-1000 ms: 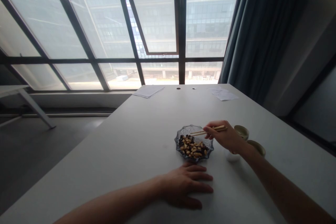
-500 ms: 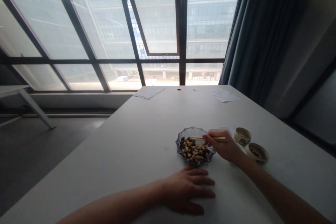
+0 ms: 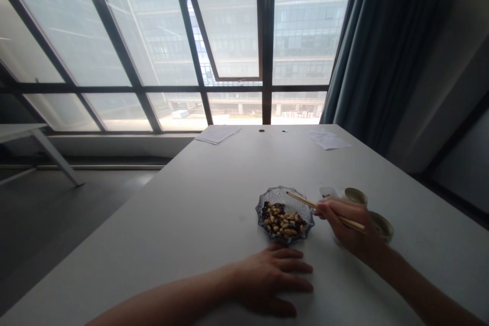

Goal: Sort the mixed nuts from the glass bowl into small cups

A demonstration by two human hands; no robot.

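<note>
We sit at a white surface (image 3: 153,234) before a tall window (image 3: 229,25). Our left hand (image 3: 273,280) lies flat just beside a glass dish (image 3: 275,194) of peanuts (image 3: 280,221). Our right hand (image 3: 349,226) keeps a narrow grip on wooden chopsticks (image 3: 309,206), their tips over the dish, near two small ceramic cups (image 3: 355,195).

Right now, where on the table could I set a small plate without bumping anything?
Room lies on the white table left of the glass dish, and between the dish and the far papers. It is crowded right of the dish, where the right hand with chopsticks sits by two small cups; the left hand lies just in front.
</note>
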